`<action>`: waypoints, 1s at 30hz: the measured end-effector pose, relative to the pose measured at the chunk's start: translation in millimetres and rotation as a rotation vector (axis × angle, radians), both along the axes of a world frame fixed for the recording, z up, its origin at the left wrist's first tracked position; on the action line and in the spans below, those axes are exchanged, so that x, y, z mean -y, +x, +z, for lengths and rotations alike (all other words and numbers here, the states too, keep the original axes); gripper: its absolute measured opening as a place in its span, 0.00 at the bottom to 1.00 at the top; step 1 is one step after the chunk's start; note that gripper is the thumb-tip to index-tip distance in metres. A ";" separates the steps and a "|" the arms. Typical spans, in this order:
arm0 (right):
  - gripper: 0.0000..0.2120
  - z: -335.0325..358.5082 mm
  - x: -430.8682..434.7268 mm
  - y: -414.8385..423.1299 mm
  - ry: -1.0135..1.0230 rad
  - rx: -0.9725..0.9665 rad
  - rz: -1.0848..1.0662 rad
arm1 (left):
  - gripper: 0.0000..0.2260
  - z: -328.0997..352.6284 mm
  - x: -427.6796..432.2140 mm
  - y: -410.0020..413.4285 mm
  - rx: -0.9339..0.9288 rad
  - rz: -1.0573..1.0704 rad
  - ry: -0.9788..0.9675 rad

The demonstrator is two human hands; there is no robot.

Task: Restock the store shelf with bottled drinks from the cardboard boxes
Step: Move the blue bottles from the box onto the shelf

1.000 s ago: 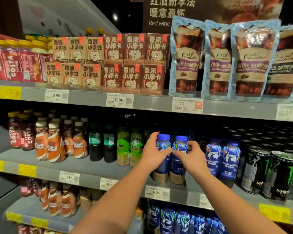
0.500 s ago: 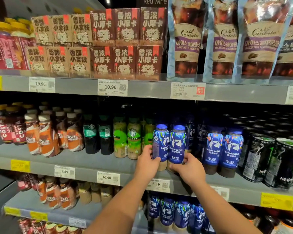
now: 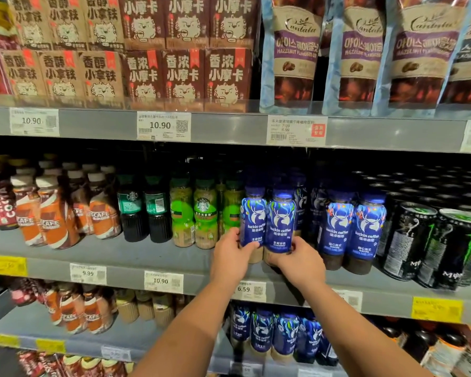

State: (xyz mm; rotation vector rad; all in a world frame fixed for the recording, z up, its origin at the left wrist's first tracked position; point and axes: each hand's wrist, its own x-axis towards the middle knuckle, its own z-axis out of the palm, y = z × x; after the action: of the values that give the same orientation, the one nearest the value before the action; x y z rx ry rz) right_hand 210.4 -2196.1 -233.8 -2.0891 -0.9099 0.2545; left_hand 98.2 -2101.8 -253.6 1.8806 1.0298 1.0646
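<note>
I recorded a blue luckin coffee bottle (image 3: 253, 217) upright on the middle shelf (image 3: 147, 257), touching a 2nd identical bottle (image 3: 280, 223) at its right.

head cam | worn on head | faces forward, slightly down | close to middle shelf (image 3: 147, 254) | single view

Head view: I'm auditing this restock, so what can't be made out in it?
Lower parts of the two luckin coffee bottles: head view, partly covered by the left hand and right hand.
Rows behind them: head view, lost in shadow.
Cantata pouches: head view, tops cut off by the upper edge.
6.59 price tag: head view, fine print too small.
</note>
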 end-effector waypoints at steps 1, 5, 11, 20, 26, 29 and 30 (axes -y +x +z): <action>0.18 -0.4 0.2 0.2 0.006 -0.001 0.000 | 0.11 -0.2 -0.7 0.4 -0.014 -0.006 0.016; 0.21 -2.5 -1.3 -0.4 0.028 -0.005 -0.058 | 0.14 2.3 -1.4 0.8 -0.060 0.001 0.044; 0.23 -3.6 -5.2 -1.5 0.024 0.009 -0.117 | 0.17 1.6 3.4 3.4 -0.102 0.122 0.066; 0.18 -5.3 -5.0 2.1 -0.012 0.059 -0.120 | 0.14 2.9 8.5 1.7 -0.153 0.166 0.120; 0.18 -4.1 -3.0 1.9 -0.044 0.038 -0.034 | 0.16 5.9 17.7 -3.8 -0.156 0.096 0.078; 0.13 7.2 0.9 -3.5 -0.043 -0.030 0.005 | 0.19 10.3 22.1 -17.4 -0.223 -0.019 0.124; 0.10 11.5 4.0 -7.6 -0.033 -0.030 -0.001 | 0.19 11.3 22.8 -25.1 -0.266 -0.039 0.157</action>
State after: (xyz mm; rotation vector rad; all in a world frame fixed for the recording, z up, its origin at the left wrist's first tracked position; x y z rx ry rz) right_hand 202.8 -2200.1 -222.3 -2.1103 -0.8928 0.3015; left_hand 73.1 -2124.6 -242.3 2.2051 1.0769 0.9113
